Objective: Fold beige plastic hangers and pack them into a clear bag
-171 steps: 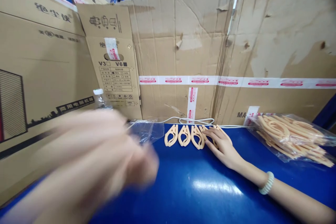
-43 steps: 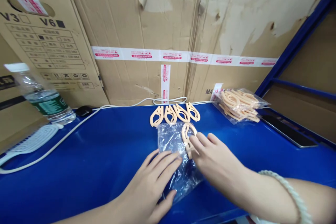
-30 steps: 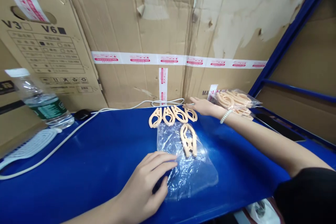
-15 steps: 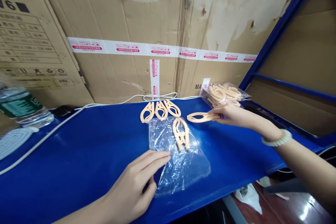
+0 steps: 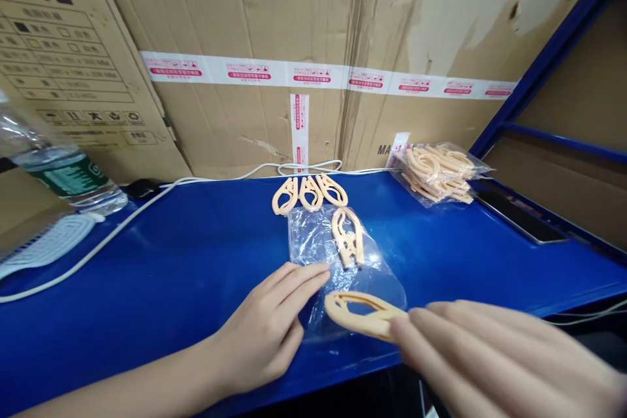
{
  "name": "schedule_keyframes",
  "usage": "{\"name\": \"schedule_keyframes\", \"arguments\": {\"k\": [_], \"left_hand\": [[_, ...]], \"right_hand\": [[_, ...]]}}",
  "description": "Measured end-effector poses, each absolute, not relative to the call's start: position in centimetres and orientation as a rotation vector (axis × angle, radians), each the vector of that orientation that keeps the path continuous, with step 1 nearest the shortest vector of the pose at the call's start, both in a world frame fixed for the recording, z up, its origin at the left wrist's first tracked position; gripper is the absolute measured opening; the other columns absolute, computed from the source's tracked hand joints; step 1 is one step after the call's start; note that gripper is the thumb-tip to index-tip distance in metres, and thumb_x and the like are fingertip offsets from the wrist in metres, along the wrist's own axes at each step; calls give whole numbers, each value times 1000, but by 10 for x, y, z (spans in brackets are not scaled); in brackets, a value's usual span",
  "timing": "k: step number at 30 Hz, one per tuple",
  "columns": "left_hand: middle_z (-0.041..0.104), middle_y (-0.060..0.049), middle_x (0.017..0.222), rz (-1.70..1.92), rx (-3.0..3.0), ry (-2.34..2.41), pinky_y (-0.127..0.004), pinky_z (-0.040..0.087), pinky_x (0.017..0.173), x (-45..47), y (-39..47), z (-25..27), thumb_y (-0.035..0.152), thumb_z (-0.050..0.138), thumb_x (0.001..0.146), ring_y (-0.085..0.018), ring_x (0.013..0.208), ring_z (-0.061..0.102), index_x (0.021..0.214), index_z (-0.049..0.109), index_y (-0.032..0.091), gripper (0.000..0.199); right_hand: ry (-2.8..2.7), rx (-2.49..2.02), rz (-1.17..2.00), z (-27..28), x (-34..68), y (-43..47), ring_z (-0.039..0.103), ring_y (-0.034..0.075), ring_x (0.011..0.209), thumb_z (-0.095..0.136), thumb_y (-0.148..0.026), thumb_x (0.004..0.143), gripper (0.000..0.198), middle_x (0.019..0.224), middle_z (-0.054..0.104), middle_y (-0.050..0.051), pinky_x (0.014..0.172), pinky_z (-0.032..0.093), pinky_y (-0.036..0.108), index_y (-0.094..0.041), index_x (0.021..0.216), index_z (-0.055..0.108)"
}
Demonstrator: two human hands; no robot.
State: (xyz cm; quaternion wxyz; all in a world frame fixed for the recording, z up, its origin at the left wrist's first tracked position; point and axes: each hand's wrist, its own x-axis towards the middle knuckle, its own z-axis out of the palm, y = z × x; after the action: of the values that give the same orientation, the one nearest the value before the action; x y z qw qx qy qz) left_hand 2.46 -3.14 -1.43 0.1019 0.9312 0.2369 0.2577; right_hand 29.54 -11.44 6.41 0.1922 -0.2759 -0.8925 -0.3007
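Observation:
My right hand (image 5: 484, 353) pinches a beige plastic folding hanger (image 5: 362, 315) by one end, holding it above the near part of a clear plastic bag (image 5: 313, 245). My left hand (image 5: 274, 320) lies with its fingers stretched out, fingertips at the left side of the bag. Another folding hanger (image 5: 349, 238) rests on the bag, or inside it; I cannot tell which. Behind the bag, three more folded hangers stand in a row: left hanger (image 5: 285, 197), middle hanger (image 5: 310, 193) and right hanger (image 5: 333, 191).
Bagged hangers (image 5: 435, 173) are piled at the back right beside a dark phone (image 5: 519, 215). A white cable (image 5: 142, 225) crosses the blue tabletop (image 5: 171, 274). At left are a water bottle (image 5: 73, 173) and a white hairbrush (image 5: 53, 241). Cardboard (image 5: 235, 124) walls the back.
My right hand has brought the folding hanger from the back right, near the bagged pile, toward me and over the bag. My left hand has stayed at the bag. The camera view has shifted slightly.

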Motion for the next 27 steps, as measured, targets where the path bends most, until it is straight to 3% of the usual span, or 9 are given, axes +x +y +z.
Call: {"name": "schedule_keyframes", "arguments": {"k": [3, 9, 13, 18, 23, 27], "left_hand": [[44, -13, 146, 769, 2737, 682, -49, 43, 108, 24, -31, -12, -3, 38, 80, -27, 131, 44, 145, 33, 15, 68], [45, -14, 144, 823, 2739, 628, -48, 43, 108, 22, -31, -14, -3, 38, 78, -27, 134, 42, 145, 31, 14, 70], [45, -14, 145, 847, 2705, 637, -48, 42, 109, 23, -29, -15, -3, 39, 78, -27, 133, 43, 146, 32, 14, 70], [47, -13, 143, 858, 2686, 646, -47, 43, 108, 23, -29, -14, -3, 39, 78, -26, 131, 44, 144, 35, 13, 69], [45, -14, 144, 875, 2718, 623, -47, 42, 108, 22, -29, -14, -4, 39, 78, -26, 133, 40, 144, 36, 11, 68], [47, -14, 142, 888, 2709, 624, -46, 44, 107, 22, -30, -14, -4, 40, 77, -26, 130, 43, 143, 38, 10, 67]], "right_hand": [[-2653, -638, -875, 62, 257, -97, 65, 19, 68, 42, 0, 86, 32, 82, 73, 8, 56, 52, 30, -11, 93, 71], [-2687, -641, -707, 25, 226, -72, 59, 23, 63, 44, -8, 86, 25, 83, 67, 19, 51, 48, 35, -5, 86, 69], [-2672, -786, -670, 1, 218, -61, 62, 24, 72, 46, -7, 88, 22, 86, 67, 17, 62, 55, 35, -4, 92, 67], [-2630, -913, -673, -10, 218, -54, 65, 32, 100, 49, -10, 89, 28, 108, 68, 23, 90, 55, 43, 1, 110, 64], [-2626, -999, -635, -14, 226, -45, 61, 34, 114, 48, -12, 91, 38, 123, 63, 26, 97, 53, 44, 3, 125, 58], [-2687, -934, -514, -7, 231, -44, 61, 33, 116, 49, -12, 90, 38, 125, 62, 26, 100, 51, 44, 3, 124, 58]]}}
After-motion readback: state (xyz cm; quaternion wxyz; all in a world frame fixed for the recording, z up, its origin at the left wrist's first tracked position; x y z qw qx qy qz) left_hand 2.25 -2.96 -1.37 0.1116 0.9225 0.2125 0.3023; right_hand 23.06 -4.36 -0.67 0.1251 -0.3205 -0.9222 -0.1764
